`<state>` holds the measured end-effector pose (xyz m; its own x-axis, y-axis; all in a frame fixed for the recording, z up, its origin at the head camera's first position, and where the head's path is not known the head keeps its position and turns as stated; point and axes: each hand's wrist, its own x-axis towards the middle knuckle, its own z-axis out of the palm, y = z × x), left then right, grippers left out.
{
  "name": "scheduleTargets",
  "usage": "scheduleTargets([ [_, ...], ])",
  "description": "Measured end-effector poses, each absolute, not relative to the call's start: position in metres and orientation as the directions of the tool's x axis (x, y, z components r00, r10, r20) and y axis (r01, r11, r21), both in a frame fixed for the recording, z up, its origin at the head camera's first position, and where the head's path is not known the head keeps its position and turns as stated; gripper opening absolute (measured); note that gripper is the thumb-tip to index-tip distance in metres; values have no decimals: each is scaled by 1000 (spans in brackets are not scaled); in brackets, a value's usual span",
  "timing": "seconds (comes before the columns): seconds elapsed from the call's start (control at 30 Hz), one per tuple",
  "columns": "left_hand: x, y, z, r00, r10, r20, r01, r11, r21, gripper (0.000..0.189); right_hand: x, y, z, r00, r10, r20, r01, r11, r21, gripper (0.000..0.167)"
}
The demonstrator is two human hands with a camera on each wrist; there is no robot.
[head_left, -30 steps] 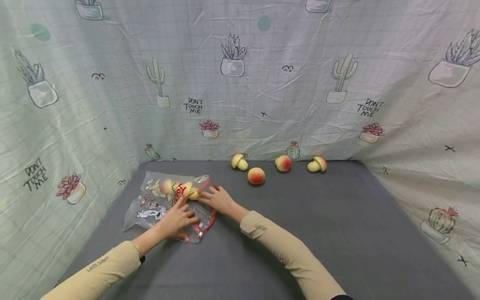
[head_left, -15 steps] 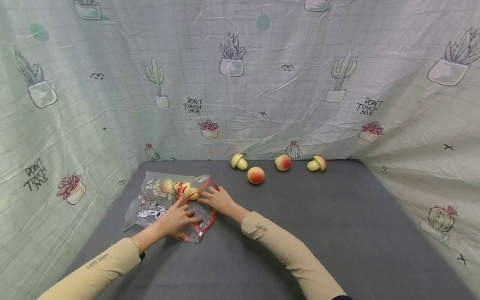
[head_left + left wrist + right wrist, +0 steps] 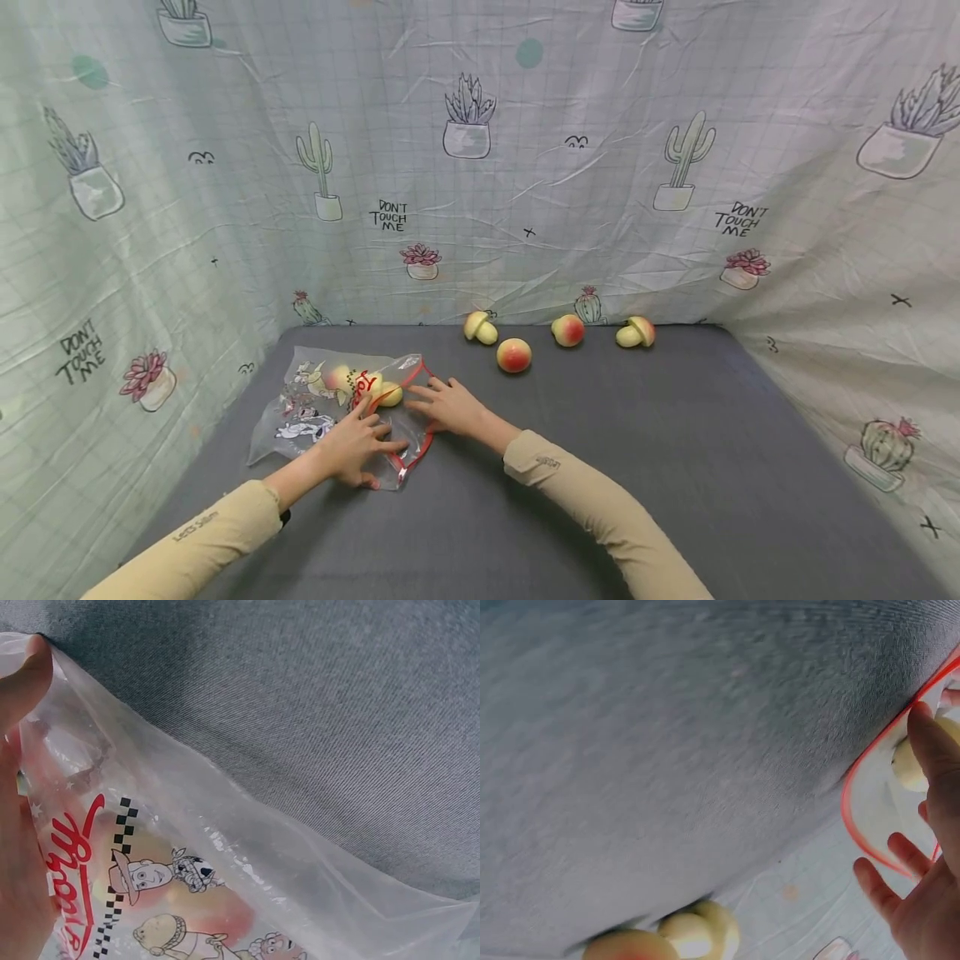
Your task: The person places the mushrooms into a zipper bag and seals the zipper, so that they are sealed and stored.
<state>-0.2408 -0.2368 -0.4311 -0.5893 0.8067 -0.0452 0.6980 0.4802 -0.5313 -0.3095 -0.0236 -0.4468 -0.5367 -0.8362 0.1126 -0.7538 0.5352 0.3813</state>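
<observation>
A clear plastic bag (image 3: 277, 429) with a red-edged mouth and cartoon prints lies on the left of the grey table. Yellow and reddish toy mushrooms (image 3: 390, 394) show inside it, near the mouth. My left hand (image 3: 352, 450) rests on the bag by the mouth with fingers spread; its thumb (image 3: 34, 675) lies along the bag's edge in the left wrist view. At the right side of the opening is my right hand (image 3: 453, 408), fingers apart and holding nothing. In the right wrist view its fingers overlap the red rim (image 3: 847, 802).
Along the table's back edge lie a toy mushroom (image 3: 480, 327), a second one (image 3: 567, 330) with its red cap showing, and a third (image 3: 636, 332) on its side. A round red-yellow cap (image 3: 513, 356) sits nearer. A patterned curtain (image 3: 525, 183) encloses the back and sides.
My right hand has drawn back slightly to the right from the bag's mouth. The left hand and the bag stay nearly where they were; the head view has shifted a little.
</observation>
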Motion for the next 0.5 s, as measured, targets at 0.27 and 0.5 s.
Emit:
scheduleTargets([
  [0.27,-239,-236,-430,-598,800,-45,708,501,-498,71,-317,-1,-446,-495,-856,149,-779,513,360,63],
  [0.5,-240,-237,-431,-591,806,-37,711,499,-495,72,-321,16,-445,-456,-871,181,-803,491,338,61],
])
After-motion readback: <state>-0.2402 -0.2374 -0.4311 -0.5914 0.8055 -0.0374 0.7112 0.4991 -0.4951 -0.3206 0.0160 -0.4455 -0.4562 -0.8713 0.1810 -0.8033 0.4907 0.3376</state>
